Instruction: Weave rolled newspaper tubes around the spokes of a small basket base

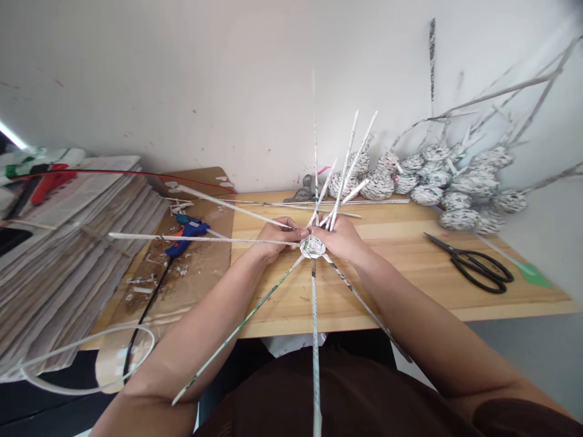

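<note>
Between my hands is a small round piece of weaving point(313, 247) made of rolled newspaper, held over the table. Long paper tubes point(314, 328) radiate from it toward me, to the left and up toward the wall. My left hand point(277, 238) pinches the weaving's left edge and a tube there, thumb and fingers closed. My right hand point(339, 235) grips its right side, with several short white paper tubes point(348, 164) standing up out of the grasp. The fingertips of both hands nearly meet at the far edge and are partly hidden.
Black-handled scissors point(478, 267) lie at the right. Woven paper balls point(428, 194) with long stalks crowd the back right, near a small grey figure point(307, 188). A blue glue gun point(187, 235) rests on stained cardboard point(200, 279), beside stacked newspapers point(86, 261). Loose tubes point(291, 205) lie behind my hands.
</note>
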Tool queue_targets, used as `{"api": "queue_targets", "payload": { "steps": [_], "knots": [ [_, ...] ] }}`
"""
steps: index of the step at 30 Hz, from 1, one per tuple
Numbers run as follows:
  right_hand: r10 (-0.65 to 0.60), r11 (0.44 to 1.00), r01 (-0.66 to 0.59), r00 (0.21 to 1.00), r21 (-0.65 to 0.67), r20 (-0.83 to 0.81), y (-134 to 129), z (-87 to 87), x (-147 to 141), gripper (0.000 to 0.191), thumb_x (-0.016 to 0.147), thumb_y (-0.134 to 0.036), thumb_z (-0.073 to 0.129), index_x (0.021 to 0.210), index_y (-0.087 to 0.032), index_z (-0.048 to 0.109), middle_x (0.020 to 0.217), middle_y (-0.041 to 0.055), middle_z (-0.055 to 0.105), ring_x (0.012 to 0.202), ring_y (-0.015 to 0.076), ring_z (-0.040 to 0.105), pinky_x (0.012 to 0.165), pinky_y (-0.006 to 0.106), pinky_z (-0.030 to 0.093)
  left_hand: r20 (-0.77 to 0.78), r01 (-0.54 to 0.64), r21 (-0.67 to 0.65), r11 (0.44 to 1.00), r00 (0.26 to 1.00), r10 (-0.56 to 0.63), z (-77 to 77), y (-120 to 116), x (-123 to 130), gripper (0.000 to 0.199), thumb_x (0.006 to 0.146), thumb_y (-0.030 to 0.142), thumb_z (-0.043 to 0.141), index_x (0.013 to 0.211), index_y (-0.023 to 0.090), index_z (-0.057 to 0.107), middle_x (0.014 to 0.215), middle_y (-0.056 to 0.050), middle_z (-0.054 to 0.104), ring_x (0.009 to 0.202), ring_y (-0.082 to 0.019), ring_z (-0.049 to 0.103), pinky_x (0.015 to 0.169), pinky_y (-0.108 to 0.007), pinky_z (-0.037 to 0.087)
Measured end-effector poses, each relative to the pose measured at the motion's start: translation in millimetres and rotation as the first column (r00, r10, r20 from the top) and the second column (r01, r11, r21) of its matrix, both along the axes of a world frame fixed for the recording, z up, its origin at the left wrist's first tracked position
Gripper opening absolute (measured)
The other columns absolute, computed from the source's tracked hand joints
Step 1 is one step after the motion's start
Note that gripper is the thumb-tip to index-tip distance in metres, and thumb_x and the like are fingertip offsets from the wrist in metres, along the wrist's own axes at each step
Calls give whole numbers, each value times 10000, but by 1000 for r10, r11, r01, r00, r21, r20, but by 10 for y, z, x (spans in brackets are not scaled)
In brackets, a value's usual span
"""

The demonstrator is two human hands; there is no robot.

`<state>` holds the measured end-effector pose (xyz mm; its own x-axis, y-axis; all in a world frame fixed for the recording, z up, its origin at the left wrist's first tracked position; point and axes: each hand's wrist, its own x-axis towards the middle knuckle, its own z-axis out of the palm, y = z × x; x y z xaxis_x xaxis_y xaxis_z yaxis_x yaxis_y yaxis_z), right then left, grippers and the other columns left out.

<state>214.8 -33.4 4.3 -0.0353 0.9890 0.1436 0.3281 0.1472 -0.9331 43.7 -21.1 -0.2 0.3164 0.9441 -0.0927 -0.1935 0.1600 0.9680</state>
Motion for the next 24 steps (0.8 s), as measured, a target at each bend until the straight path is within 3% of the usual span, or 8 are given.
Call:
{"api": "queue_targets", "payload": {
  "steps": [8,12,16,21,24],
  "knots": [
    [-33,999,31,987,15,160,-14,36,-9,87,745,-272,649,735,-187,661,692,32,690,656,184,630,626,288,456,-80,25,-4,1000,996,-26,22,-18,-19,442,411,276,917,668,126,590,537,3,618,454,-92,521,447,-213,381],
    [33,998,-35,999,47,32,2,3,-10,141,744,-315,667,789,-182,655,736,30,692,680,184,635,644,297,469,-85,-92,42,995,992,96,52,-21,6,420,408,273,908,612,135,567,539,7,619,483,-104,547,493,-230,420],
    [57,998,-58,983,-1,-175,15,-36,-23,241,716,-358,702,845,-187,591,701,10,674,620,174,623,606,306,480,-51,-174,66,983,983,177,75,-8,8,428,386,259,912,590,137,556,560,4,637,508,-111,565,536,-247,454],
    [17,999,-24,976,-31,-216,13,-28,-28,256,674,-301,731,849,-193,580,747,27,710,645,186,657,609,309,497,-22,-116,-47,992,993,115,83,-5,1,530,387,210,919,846,128,666,597,-9,668,581,-167,634,610,-298,511],
    [14,1000,-17,984,-17,-175,10,-20,-25,265,672,-287,732,882,-189,604,746,33,719,653,197,668,611,313,501,10,-94,-89,992,995,96,40,6,12,474,409,242,917,800,105,689,634,-33,684,592,-164,636,631,-302,515]
  ]
}}
